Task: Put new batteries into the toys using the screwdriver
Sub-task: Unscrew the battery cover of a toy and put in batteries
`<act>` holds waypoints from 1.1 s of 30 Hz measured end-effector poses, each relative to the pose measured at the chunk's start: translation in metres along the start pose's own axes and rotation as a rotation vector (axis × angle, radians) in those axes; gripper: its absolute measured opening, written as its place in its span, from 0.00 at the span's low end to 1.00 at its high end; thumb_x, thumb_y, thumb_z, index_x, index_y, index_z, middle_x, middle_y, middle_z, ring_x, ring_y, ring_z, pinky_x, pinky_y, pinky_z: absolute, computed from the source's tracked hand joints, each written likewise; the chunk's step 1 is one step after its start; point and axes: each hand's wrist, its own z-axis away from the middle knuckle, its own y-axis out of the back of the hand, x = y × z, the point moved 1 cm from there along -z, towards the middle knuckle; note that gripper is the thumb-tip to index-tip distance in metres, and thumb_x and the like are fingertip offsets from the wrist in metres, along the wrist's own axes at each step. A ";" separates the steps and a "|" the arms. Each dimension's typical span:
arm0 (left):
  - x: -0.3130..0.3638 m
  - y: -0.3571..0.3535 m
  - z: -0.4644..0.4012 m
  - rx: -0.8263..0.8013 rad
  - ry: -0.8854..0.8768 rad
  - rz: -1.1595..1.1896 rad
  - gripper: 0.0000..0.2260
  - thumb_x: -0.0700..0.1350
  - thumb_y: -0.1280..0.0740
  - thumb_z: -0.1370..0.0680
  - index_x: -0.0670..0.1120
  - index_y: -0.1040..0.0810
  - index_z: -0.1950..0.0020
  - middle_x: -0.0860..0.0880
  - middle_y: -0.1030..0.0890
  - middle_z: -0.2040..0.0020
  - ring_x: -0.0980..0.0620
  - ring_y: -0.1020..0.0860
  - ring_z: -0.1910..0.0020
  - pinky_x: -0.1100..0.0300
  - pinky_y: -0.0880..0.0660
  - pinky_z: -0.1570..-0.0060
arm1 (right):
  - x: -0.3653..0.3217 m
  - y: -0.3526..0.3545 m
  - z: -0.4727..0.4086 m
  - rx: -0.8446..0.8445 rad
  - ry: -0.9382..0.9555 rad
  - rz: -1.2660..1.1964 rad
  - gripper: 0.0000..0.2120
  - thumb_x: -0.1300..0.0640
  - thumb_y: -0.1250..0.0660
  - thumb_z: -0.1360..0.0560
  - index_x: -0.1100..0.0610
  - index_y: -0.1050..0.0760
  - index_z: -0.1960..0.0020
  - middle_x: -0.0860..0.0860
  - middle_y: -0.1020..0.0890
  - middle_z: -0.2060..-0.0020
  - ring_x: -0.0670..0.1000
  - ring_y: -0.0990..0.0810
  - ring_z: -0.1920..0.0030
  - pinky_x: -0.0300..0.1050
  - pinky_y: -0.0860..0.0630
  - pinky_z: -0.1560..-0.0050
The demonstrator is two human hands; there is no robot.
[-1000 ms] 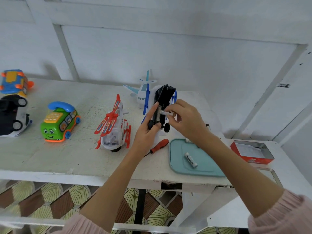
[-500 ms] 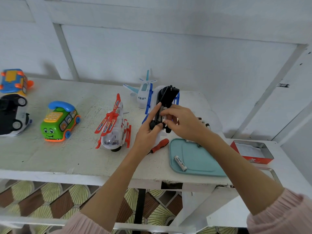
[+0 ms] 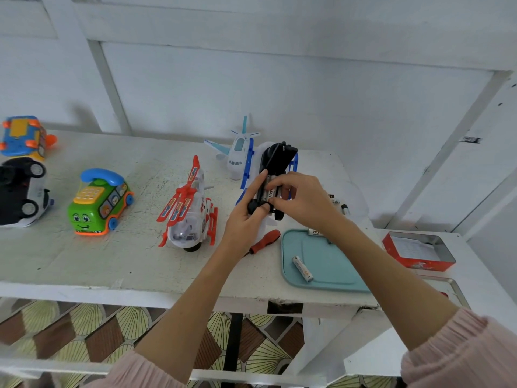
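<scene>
A white and blue toy (image 3: 277, 161) with a black underside is tipped up above the white table (image 3: 112, 264). My left hand (image 3: 246, 219) grips its lower end, thumb along the side. My right hand (image 3: 302, 200) pinches a white battery (image 3: 270, 193) lying in the toy's open underside compartment. A red-handled screwdriver (image 3: 265, 240) lies on the table just below my left hand. One loose battery (image 3: 302, 268) rests on the teal tray (image 3: 330, 278), and another battery (image 3: 314, 232) shows at the tray's far edge.
Other toys stand on the table: a red and white helicopter (image 3: 187, 211), a green phone car (image 3: 99, 203), a small white plane (image 3: 237, 152), a black and white car (image 3: 21, 191) and a blue and orange toy (image 3: 23, 135). A red tin (image 3: 419, 253) sits at right.
My right hand carried the battery down into the toy's compartment and now presses it there. The loose battery on the tray rolled to a new spot. My left hand kept its grip.
</scene>
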 end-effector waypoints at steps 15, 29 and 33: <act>0.007 0.001 0.003 0.013 0.025 -0.016 0.26 0.32 0.44 0.20 0.61 0.37 0.31 0.66 0.29 0.40 0.72 0.27 0.45 0.72 0.29 0.48 | 0.019 0.036 0.039 -0.140 -0.069 -0.279 0.15 0.66 0.31 0.29 0.52 0.22 0.47 0.47 0.29 0.64 0.42 0.32 0.67 0.31 0.32 0.62; 0.009 0.003 0.002 0.000 0.022 -0.033 0.26 0.32 0.45 0.19 0.57 0.40 0.28 0.66 0.32 0.38 0.76 0.28 0.47 0.75 0.31 0.49 | 0.041 0.007 0.076 -0.767 -0.255 0.046 0.20 0.51 0.29 0.29 0.48 0.29 0.39 0.48 0.25 0.59 0.44 0.29 0.62 0.33 0.33 0.61; 0.010 0.002 0.002 0.003 0.017 -0.031 0.26 0.32 0.45 0.19 0.54 0.41 0.26 0.67 0.32 0.39 0.77 0.29 0.47 0.77 0.31 0.50 | 0.041 0.009 0.078 -0.694 -0.275 -0.028 0.18 0.57 0.27 0.31 0.51 0.30 0.45 0.53 0.24 0.56 0.45 0.27 0.61 0.38 0.27 0.59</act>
